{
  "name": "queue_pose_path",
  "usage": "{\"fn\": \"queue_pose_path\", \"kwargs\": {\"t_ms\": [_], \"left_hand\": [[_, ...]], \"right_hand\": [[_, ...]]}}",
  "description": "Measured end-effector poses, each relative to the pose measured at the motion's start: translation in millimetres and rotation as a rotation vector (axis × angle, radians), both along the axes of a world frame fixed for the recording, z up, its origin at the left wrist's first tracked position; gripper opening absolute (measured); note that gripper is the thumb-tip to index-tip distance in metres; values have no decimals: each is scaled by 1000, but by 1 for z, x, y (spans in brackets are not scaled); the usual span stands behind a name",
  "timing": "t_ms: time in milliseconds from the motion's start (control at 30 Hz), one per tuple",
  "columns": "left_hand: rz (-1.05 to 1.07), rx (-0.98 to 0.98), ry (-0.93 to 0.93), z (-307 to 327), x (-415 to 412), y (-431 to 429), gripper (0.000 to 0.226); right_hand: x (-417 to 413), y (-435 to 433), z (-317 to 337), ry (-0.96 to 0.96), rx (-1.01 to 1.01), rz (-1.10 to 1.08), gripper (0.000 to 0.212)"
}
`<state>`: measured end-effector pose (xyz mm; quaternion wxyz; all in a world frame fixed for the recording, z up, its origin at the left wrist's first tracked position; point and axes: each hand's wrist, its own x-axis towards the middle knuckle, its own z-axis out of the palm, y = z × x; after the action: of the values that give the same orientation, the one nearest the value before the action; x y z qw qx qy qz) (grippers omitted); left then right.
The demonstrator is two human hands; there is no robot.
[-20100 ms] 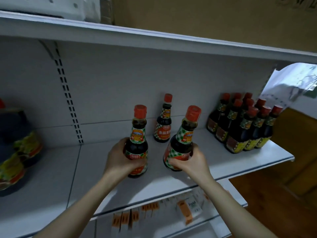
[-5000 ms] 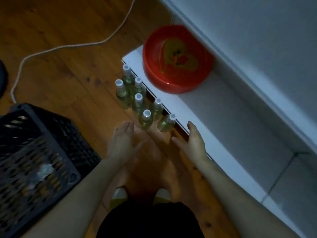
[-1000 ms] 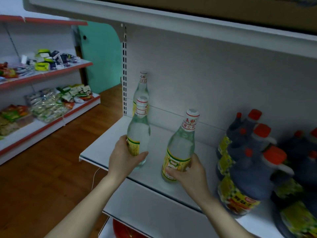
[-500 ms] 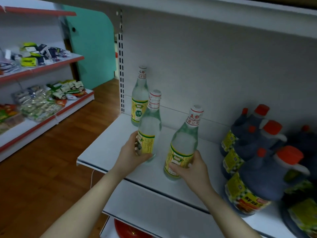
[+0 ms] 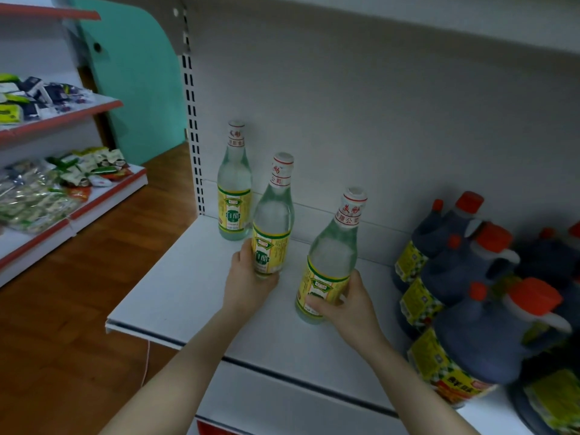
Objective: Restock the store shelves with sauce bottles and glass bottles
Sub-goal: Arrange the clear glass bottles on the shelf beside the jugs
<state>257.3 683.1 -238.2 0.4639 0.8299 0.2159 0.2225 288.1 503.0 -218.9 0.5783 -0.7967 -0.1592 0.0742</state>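
– Glass, clear, tall-necked, with a yellow-and-green paper label: that's the bottle (image 5: 273, 221) the left hand (image 5: 248, 277) has its fingers curled round, down at the label. The right hand (image 5: 348, 306) grips a second bottle (image 5: 332, 255) of the same kind low near its base, and that one leans toward the left hand. Both are over the white metal shelf (image 5: 188, 296); can't tell if either base is actually down on it.

– Any writing legible?

– Label says 白醋, so white vinegar. There's red print on the white neck band, I can make out 公司 and that's about it. Same 白醋 on the third matching bottle (image 5: 234, 189), standing upright just beyond the left hand by the back panel.

– How do you reckon they handle?

– Full glass, so I'd guess heavy-ish, rigid, slick and breakable. Paper probably grips better than bare glass, so holding at the label seems right, not the skinny neck. I'd watch for clinking against the neighbour, or the dark plastic jugs with orange caps (image 5: 470, 346) just right of the right hand.
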Motion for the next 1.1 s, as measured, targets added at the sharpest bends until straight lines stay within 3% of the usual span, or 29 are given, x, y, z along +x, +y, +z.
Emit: {"fn": "queue_pose_path", "kwargs": {"t_ms": [267,600,1100], "left_hand": [[119,-185,-36,-2,27,6,48],[241,-92,-20,1,49,13,55],[263,-59,25,3,64,17,54]], "right_hand": [[6,3,-1,-8,27,13,58],[7,4,1,-12,24,24,61],[7,3,-1,3,41,29,59]]}}
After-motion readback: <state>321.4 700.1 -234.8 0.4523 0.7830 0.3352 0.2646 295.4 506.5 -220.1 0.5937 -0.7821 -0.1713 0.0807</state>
